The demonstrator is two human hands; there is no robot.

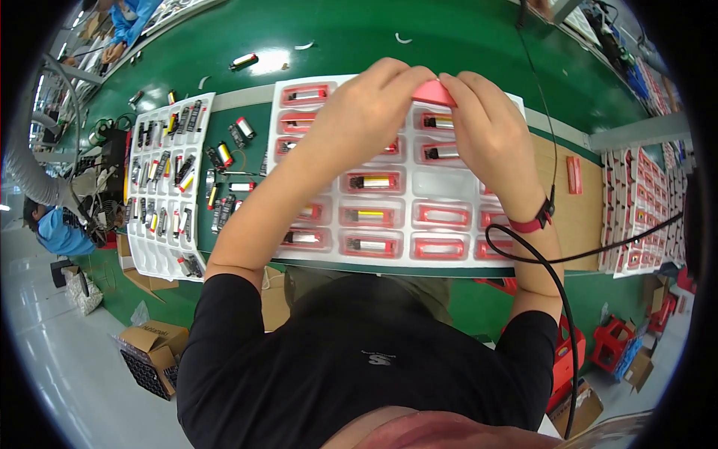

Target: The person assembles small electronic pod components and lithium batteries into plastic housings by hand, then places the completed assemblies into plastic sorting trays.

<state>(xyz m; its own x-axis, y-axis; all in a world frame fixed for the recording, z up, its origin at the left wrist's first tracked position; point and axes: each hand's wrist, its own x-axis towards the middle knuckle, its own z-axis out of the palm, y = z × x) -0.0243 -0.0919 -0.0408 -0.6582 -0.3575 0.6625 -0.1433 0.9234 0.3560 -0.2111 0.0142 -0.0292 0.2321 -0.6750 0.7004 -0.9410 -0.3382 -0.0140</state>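
Note:
Above the far edge of the white tray (334,263), my left hand (372,105) and my right hand (490,123) grip a small pinkish-red plastic case (432,93) from either side. My fingers are closed at its two ends; the case's inside cannot be seen. In the tray's pockets lie red open cases, several with a cylindrical battery and small parts inside, such as this filled red case (372,182). One bare pocket (443,182) shows below my hands. My forearms and hands hide part of the tray.
A second white tray (142,251) at left holds many small batteries and dark parts. Loose batteries (225,153) lie between the trays. A lone red case (574,175) rests on brown cardboard (583,217). Stacked trays (636,209) stand at right; a black cable (557,280) crosses my right forearm.

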